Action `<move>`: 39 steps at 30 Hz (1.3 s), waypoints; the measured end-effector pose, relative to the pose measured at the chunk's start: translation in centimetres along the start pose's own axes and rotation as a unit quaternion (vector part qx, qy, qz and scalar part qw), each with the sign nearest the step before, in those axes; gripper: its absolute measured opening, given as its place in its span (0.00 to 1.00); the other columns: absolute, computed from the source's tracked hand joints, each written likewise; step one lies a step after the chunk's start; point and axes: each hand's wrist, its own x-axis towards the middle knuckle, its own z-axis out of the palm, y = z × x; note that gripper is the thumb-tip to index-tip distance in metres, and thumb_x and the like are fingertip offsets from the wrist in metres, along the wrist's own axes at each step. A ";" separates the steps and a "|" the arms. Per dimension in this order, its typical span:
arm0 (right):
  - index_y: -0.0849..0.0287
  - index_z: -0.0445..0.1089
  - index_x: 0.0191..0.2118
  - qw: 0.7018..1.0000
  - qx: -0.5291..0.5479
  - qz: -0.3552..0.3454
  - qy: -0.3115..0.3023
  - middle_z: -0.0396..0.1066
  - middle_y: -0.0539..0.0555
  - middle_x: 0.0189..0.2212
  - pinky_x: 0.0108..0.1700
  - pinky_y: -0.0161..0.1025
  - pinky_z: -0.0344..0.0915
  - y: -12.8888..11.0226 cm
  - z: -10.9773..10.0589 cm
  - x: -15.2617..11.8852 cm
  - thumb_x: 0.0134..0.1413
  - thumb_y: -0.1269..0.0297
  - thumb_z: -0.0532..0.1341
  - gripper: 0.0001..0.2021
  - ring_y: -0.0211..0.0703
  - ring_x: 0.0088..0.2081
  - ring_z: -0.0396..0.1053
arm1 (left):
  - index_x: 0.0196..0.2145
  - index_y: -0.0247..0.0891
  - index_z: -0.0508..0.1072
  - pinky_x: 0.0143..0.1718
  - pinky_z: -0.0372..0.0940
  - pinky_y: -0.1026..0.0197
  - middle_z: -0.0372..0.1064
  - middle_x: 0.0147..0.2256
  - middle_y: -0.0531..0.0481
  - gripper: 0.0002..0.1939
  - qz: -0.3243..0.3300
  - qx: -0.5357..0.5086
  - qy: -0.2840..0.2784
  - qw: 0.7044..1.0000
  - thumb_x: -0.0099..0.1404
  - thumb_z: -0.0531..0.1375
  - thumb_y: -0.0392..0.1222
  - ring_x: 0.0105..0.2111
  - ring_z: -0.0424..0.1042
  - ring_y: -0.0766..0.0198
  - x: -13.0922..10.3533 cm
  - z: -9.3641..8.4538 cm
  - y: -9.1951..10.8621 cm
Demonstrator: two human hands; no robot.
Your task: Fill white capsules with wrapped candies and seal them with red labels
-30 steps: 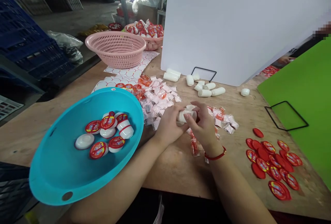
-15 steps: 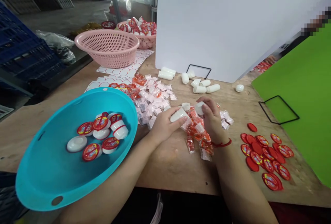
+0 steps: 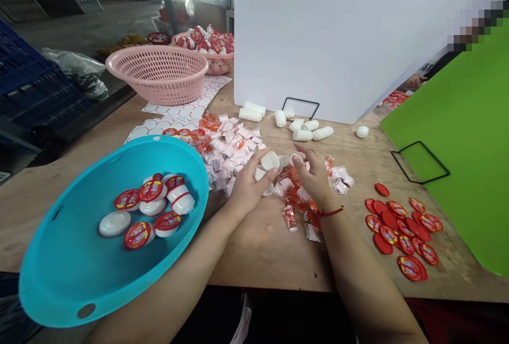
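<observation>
White plastic cups (image 3: 270, 160) are in my left hand (image 3: 247, 187), with the thumb and fingers around them; one cup faces open side up. My right hand (image 3: 315, 177) is just to the right, its fingers spread over small white cups on the pile; whether the fingertips touch one is hard to tell. Red and clear small packets (image 3: 291, 217) lie beneath and between the hands. A larger heap of pale pink packets (image 3: 228, 150) sits beyond my left hand. Red round lids (image 3: 405, 244) are scattered on the wooden table (image 3: 270, 259) at the right.
A turquoise basin (image 3: 79, 259) with capped white cups stands at the left. Behind it are a pink basket (image 3: 159, 76) and a filled basket (image 3: 218, 60). White stacked cups (image 3: 251, 114) lie before a white board (image 3: 302, 31). A green board (image 3: 461, 137) stands right.
My right hand has let go of the white cup it held and its fingers have spread. In my left hand the cups have turned and separated. The whole view has shifted slightly.
</observation>
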 end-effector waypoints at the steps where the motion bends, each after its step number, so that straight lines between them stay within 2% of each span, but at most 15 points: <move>1: 0.53 0.69 0.60 0.998 0.062 -0.001 -0.032 0.75 0.58 0.47 0.50 0.50 0.68 -0.7 0.0 -0.2 0.66 0.49 0.55 0.23 0.49 0.44 0.71 | 0.58 0.43 0.69 0.58 0.64 0.53 0.72 0.56 0.46 0.22 0.003 0.012 -0.016 1.000 0.68 0.61 0.47 0.54 0.72 0.56 0.0 0.0 0.1; 4: 0.50 0.67 0.62 0.974 0.184 0.009 -0.132 0.73 0.53 0.43 0.39 0.42 0.70 -2.3 0.3 -0.9 0.65 0.47 0.57 0.24 0.42 0.35 0.69 | 0.56 0.45 0.72 0.59 0.64 0.52 0.74 0.55 0.48 0.21 0.017 0.042 -0.049 0.998 0.65 0.63 0.42 0.55 0.72 0.55 -0.1 0.2 0.4; 7: 0.50 0.67 0.62 0.977 0.163 0.020 -0.133 0.72 0.51 0.39 0.35 0.39 0.66 -2.6 0.8 -1.1 0.63 0.50 0.60 0.24 0.40 0.32 0.67 | 0.58 0.46 0.68 0.54 0.67 0.54 0.74 0.51 0.49 0.28 -0.014 0.058 -0.033 0.998 0.60 0.66 0.39 0.50 0.74 0.56 -0.2 0.3 0.5; 9: 0.52 0.65 0.63 0.988 0.108 0.000 -0.113 0.74 0.52 0.40 0.37 0.41 0.66 -2.1 0.7 -1.0 0.63 0.52 0.61 0.25 0.42 0.34 0.68 | 0.57 0.45 0.66 0.46 0.68 0.57 0.73 0.45 0.50 0.31 -0.045 0.057 -0.001 0.997 0.57 0.68 0.41 0.43 0.74 0.58 -0.2 0.2 0.4; 12: 0.54 0.69 0.59 0.990 -0.019 -0.083 -0.110 0.76 0.56 0.45 0.48 0.49 0.65 -1.2 0.1 -0.5 0.61 0.56 0.63 0.22 0.50 0.44 0.70 | 0.53 0.43 0.64 0.38 0.66 0.61 0.67 0.37 0.53 0.30 -0.063 0.010 0.036 0.997 0.55 0.69 0.44 0.34 0.70 0.63 -0.2 0.1 -0.1; 15: 0.54 0.73 0.54 0.978 -0.091 -0.134 -0.132 0.77 0.57 0.47 0.53 0.52 0.63 -0.5 -0.6 -0.2 0.61 0.59 0.62 0.17 0.54 0.48 0.70 | 0.51 0.43 0.63 0.37 0.66 0.61 0.64 0.38 0.53 0.30 -0.077 -0.034 0.040 0.996 0.55 0.70 0.46 0.35 0.69 0.64 -0.1 0.2 -0.6; 18: 0.53 0.74 0.54 0.977 -0.088 -0.142 -0.131 0.73 0.58 0.52 0.57 0.53 0.62 -0.4 -0.9 -0.1 0.62 0.56 0.62 0.17 0.55 0.54 0.68 | 0.45 0.42 0.64 0.40 0.66 0.61 0.66 0.40 0.51 0.27 -0.073 -0.033 0.055 0.995 0.54 0.72 0.50 0.39 0.69 0.62 -0.1 0.3 -0.8; 21: 0.53 0.73 0.54 0.988 -0.007 -0.104 -0.116 0.74 0.58 0.50 0.55 0.52 0.64 -1.2 -0.7 -0.4 0.67 0.51 0.56 0.18 0.53 0.51 0.69 | 0.40 0.42 0.66 0.39 0.65 0.61 0.68 0.37 0.53 0.23 -0.049 0.013 0.042 0.998 0.55 0.72 0.52 0.37 0.69 0.62 -0.1 0.2 -0.6; 24: 0.54 0.70 0.55 0.984 0.120 -0.023 -0.127 0.73 0.53 0.34 0.40 0.44 0.68 -2.9 0.2 -1.1 0.70 0.47 0.49 0.22 0.46 0.36 0.71 | 0.42 0.42 0.69 0.43 0.65 0.59 0.71 0.39 0.50 0.20 0.009 0.073 0.002 0.997 0.60 0.68 0.55 0.40 0.71 0.59 -0.4 0.2 -0.3; 27: 0.54 0.71 0.48 0.979 0.165 0.041 -0.114 0.69 0.50 0.28 0.30 0.39 0.64 -4.7 1.3 -2.0 0.68 0.46 0.53 0.19 0.40 0.27 0.66 | 0.43 0.41 0.69 0.47 0.64 0.58 0.72 0.41 0.48 0.15 0.056 0.066 -0.011 0.996 0.70 0.58 0.56 0.43 0.71 0.59 -0.6 0.3 -0.4; 30: 0.55 0.70 0.43 0.984 0.153 0.054 -0.069 0.69 0.49 0.28 0.28 0.37 0.61 -5.6 1.8 -2.4 0.66 0.51 0.58 0.13 0.38 0.26 0.64 | 0.38 0.41 0.67 0.40 0.63 0.60 0.70 0.35 0.51 0.17 0.014 0.033 0.032 0.999 0.75 0.50 0.56 0.36 0.69 0.62 -0.5 0.3 -0.6; 33: 0.55 0.69 0.48 0.990 0.126 0.025 -0.055 0.70 0.49 0.31 0.31 0.37 0.63 -5.1 1.4 -2.1 0.64 0.56 0.60 0.11 0.37 0.27 0.65 | 0.35 0.41 0.64 0.34 0.62 0.61 0.65 0.29 0.54 0.20 -0.046 -0.010 0.109 0.993 0.75 0.48 0.58 0.30 0.66 0.64 0.0 0.1 -0.9; 35: 0.54 0.69 0.50 0.991 0.125 0.013 -0.044 0.71 0.50 0.34 0.33 0.38 0.65 -4.3 1.1 -1.7 0.64 0.58 0.60 0.12 0.38 0.29 0.67 | 0.36 0.41 0.64 0.36 0.63 0.62 0.66 0.30 0.54 0.19 -0.042 -0.022 0.146 0.988 0.74 0.49 0.59 0.30 0.66 0.65 0.3 -0.1 -1.1; 37: 0.54 0.70 0.49 0.986 0.165 0.018 -0.035 0.72 0.51 0.36 0.36 0.39 0.67 -3.8 1.1 -1.5 0.65 0.57 0.59 0.11 0.40 0.32 0.69 | 0.41 0.40 0.67 0.41 0.65 0.61 0.69 0.36 0.51 0.17 -0.010 -0.012 0.147 0.989 0.73 0.53 0.58 0.36 0.69 0.63 0.5 -0.3 -1.1; 39: 0.53 0.70 0.49 0.975 0.215 0.029 -0.038 0.72 0.53 0.39 0.38 0.40 0.68 -3.6 1.3 -1.4 0.66 0.55 0.57 0.12 0.42 0.36 0.70 | 0.48 0.40 0.70 0.49 0.65 0.58 0.72 0.45 0.47 0.19 0.030 0.019 0.094 0.995 0.68 0.60 0.56 0.45 0.71 0.60 0.4 -0.3 -0.9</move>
